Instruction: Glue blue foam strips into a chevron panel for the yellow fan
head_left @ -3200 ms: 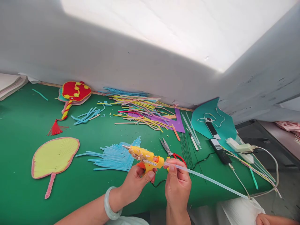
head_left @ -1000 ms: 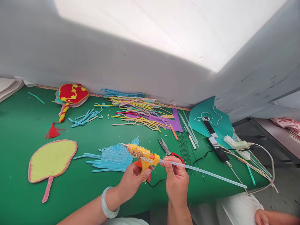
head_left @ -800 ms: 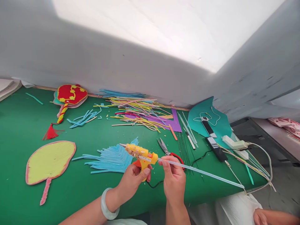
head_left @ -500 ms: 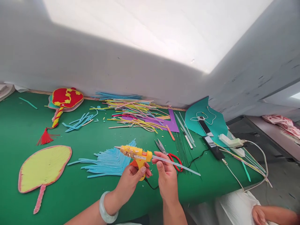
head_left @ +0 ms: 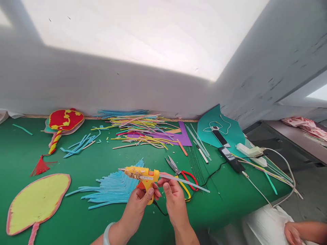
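My left hand (head_left: 139,207) is wrapped round the grip of a yellow glue gun (head_left: 141,173), whose nozzle points left over a light blue fringed leaf shape (head_left: 112,189). My right hand (head_left: 172,200) pinches a clear glue stick (head_left: 187,182) that sticks out of the back of the gun toward the right. Red-and-yellow-handled scissors (head_left: 180,172) lie on the green table (head_left: 89,217) just behind my right hand.
A yellow fan shape (head_left: 35,202) lies front left, a red tasselled fan (head_left: 62,122) back left. Coloured strips (head_left: 139,131) are piled along the wall. A teal sheet (head_left: 219,127), a power strip (head_left: 250,151) and cables sit right. Another person's hand (head_left: 297,233) shows bottom right.
The glue stick now sticks out of the gun much less than a second ago. Both hands stay on gun and stick; the view has tilted up and swung right.
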Demonstrator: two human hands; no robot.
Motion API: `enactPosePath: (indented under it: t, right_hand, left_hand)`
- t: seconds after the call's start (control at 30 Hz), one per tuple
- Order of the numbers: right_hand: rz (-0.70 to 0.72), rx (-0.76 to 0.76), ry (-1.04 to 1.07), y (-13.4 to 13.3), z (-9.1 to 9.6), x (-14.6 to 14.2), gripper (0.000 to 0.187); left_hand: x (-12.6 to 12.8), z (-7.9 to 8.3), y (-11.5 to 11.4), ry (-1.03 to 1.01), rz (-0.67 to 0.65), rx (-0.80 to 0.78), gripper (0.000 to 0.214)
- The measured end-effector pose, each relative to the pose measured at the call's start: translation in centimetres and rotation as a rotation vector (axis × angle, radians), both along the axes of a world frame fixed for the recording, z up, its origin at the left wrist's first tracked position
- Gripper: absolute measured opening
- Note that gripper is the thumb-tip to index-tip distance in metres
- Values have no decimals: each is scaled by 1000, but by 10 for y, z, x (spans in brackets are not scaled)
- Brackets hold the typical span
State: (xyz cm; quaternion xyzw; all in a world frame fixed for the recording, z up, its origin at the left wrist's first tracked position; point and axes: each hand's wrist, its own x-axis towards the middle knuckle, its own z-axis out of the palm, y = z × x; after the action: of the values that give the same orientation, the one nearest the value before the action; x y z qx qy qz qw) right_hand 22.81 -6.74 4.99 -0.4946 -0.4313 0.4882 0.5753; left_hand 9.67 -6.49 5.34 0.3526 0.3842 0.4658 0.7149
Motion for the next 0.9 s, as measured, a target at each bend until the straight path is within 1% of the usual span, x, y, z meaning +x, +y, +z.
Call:
enactPosePath:
  t: [0.07, 0.13, 0.2, 0.23, 0.27, 0.3, 0.4, 0.43, 0.47, 0.5, 0.53, 0.6, 0.67, 0.73, 0.83, 0.9]
  right_hand:
    - [-8, -2, 8, 0, 2, 0, 46]
    - [-34, -18, -30, -1, 5, -1, 44]
    - [-99, -2, -150, -5, 10, -2, 38]
    - [-151, 41, -235, -7, 12, -3, 35]
    - [-210, 116, -324, -10, 15, -3, 34]
    - [-272, 222, -410, -14, 17, -3, 31]
    - [-446, 589, -637, -20, 27, 4, 9]
    - [-480, 666, -721, -20, 30, 8, 9]
    - [-498, 706, -811, -18, 34, 13, 15]
    - [-483, 707, -902, -16, 38, 18, 19]
    - [-436, 689, -974, -13, 41, 23, 21]
    - [-316, 629, -1032, -7, 46, 29, 20]
    - [-241, 574, -1004, -4, 48, 32, 17]
    - [-215, 544, -941, -3, 47, 31, 11]
    - [-203, 566, -869, -3, 47, 29, 10]
    - [-199, 592, -873, -4, 47, 29, 11]
  left_hand:
    - [1, -2, 0, 10, 2, 0, 52]
    - [2, -3, 0, 18, 4, -5, 52]
    - [2, -3, 0, 24, 11, -14, 52]
    - [1, -2, -1, 27, 16, -18, 51]
    - [1, -2, -1, 30, 23, -19, 51]
    - [1, -1, -1, 35, 31, -18, 50]
    - [-1, -1, 0, 53, 38, -3, 49]
    - [-1, -1, 0, 59, 34, 3, 49]
    - [-1, 0, 0, 66, 25, 8, 49]
    - [-1, 0, 0, 75, 14, 13, 50]
    - [-1, 0, -1, 83, 4, 16, 51]
    - [-1, 0, -2, 103, -4, 18, 53]
    - [-1, 2, -3, 120, 1, 18, 54]
    - [-1, 4, -3, 131, 1, 21, 54]
    - [-1, 6, -3, 144, -11, 34, 53]
    - [-1, 7, -4, 154, -13, 39, 53]
